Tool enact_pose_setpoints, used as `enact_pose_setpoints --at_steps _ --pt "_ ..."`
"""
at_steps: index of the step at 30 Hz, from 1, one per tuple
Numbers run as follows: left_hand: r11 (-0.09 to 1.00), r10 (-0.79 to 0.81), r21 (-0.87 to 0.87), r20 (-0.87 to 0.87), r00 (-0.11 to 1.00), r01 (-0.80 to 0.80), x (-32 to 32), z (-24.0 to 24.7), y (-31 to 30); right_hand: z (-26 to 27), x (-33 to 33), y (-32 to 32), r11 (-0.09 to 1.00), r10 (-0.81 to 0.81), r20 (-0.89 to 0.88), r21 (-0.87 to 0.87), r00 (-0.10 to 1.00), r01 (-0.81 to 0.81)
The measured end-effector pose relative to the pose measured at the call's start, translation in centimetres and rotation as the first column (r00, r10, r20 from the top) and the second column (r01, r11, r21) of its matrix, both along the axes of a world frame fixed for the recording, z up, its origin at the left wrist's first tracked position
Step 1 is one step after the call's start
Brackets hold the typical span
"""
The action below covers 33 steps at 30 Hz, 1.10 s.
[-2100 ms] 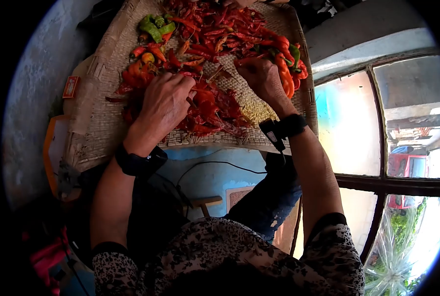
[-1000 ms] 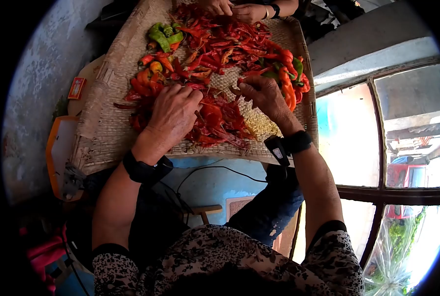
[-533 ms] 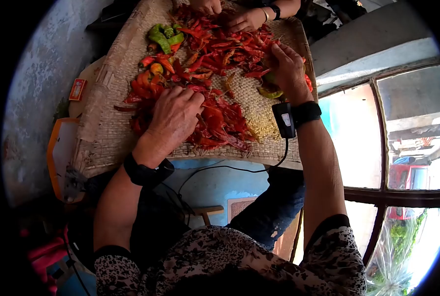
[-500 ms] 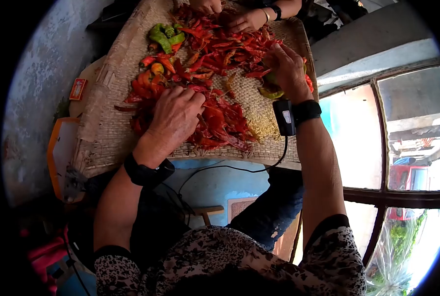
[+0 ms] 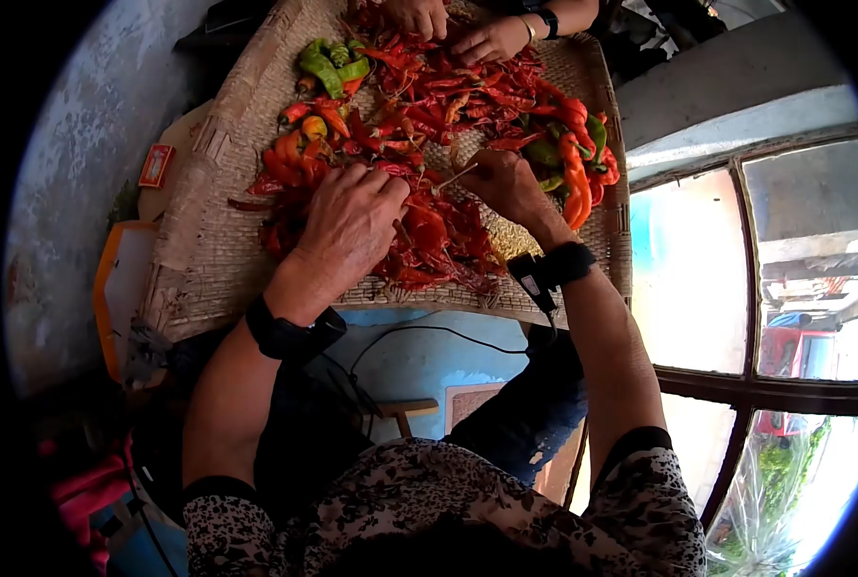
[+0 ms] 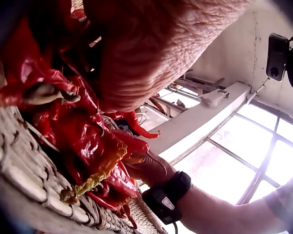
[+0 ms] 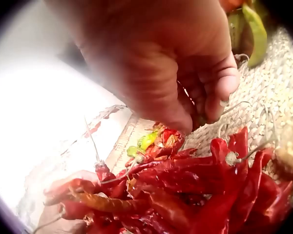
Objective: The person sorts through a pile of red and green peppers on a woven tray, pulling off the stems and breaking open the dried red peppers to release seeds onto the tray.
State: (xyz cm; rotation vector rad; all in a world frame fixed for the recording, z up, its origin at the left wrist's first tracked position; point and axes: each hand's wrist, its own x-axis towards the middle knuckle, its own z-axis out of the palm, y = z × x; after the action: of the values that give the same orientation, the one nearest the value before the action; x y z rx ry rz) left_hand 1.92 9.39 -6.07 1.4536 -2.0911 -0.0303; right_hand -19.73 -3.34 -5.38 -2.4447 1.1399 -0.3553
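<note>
Over the near-left heap of dried red chillies, my left hand curls its fingers round red chillies, its fingertips mostly hidden from above. Close to its right, my right hand pinches a thin pale chilli stem that points toward the left hand. The right wrist view shows this stem poking out past thumb and fingers, above shiny red chillies. In the left wrist view, wrinkled chillies lie under the left palm, near the woven rim.
A woven tray bears everything. Fresh green peppers lie at the back left, larger red peppers at the right, yellow seeds between. Another person's hands work at the far edge. A matchbox lies left outside.
My right hand has gone out to the peppers on the right and come back beside my left hand, a stem now showing in it. The left hand has barely moved. The other person's hands have shifted.
</note>
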Motion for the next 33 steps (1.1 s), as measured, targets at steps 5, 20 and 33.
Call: enact_pose_setpoints --at_steps 5,20,33 --pt "1.0 0.019 0.004 -0.013 1.0 -0.019 -0.1 0.0 0.0 4.3 -0.8 -1.0 0.935 -0.356 0.397 0.137 0.846 0.328" --pt "0.999 0.046 0.019 -0.091 0.995 -0.045 0.0 0.3 0.0 6.5 1.0 1.2 0.889 -0.251 0.559 0.455 0.791 -0.039" --pt "0.999 0.048 0.007 0.014 0.999 -0.048 -0.2 -0.1 0.1 1.1 7.0 -1.2 0.907 0.228 -0.101 -0.338 0.968 -0.249"
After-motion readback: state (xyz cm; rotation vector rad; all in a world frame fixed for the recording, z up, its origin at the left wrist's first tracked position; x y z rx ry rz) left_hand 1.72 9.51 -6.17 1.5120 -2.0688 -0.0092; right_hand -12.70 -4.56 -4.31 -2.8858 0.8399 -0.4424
